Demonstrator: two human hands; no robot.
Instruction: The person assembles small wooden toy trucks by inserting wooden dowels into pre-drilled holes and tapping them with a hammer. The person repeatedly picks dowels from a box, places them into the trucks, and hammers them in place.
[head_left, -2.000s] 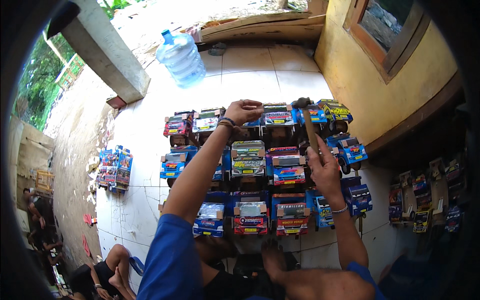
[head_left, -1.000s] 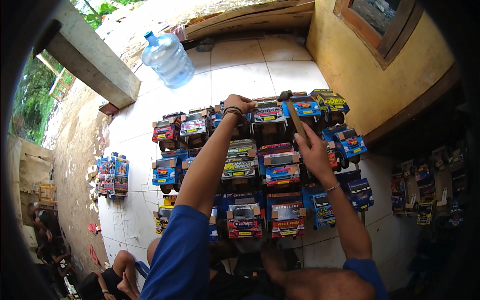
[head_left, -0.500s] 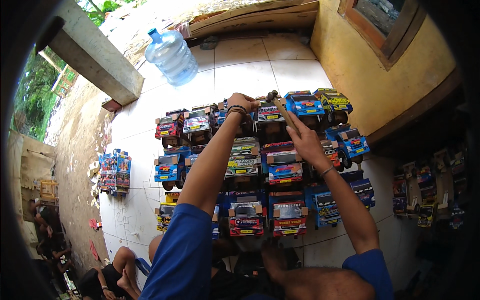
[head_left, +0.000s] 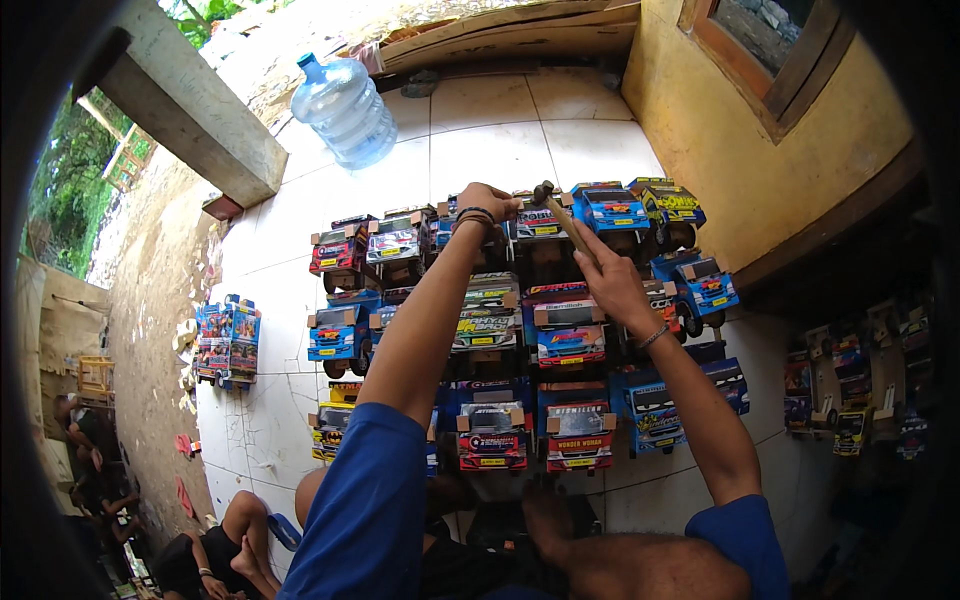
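Note:
My right hand (head_left: pixel 612 284) is wrapped round the wooden handle of a hammer (head_left: pixel 568 229). The dark hammer head is up by a toy truck (head_left: pixel 537 226) in the far row, close to my left fingertips. My left hand (head_left: pixel 486 202) is closed in a pinch at that truck's upper left side, and what is between the fingers is too small to make out. Under my forearms stand more colourful toy trucks in rows, among them a blue one with a red front (head_left: pixel 570 344) and a red one (head_left: pixel 580 450). My left arm hides part of several trucks.
A clear blue water jug (head_left: pixel 345 112) stands on the white tiles beyond the trucks. More toy trucks (head_left: pixel 228 345) are stacked at the left, others (head_left: pixel 853 430) in shadow at the right. A yellow wall (head_left: pixel 760 190) bounds the right side. Another person (head_left: pixel 225 555) sits at lower left.

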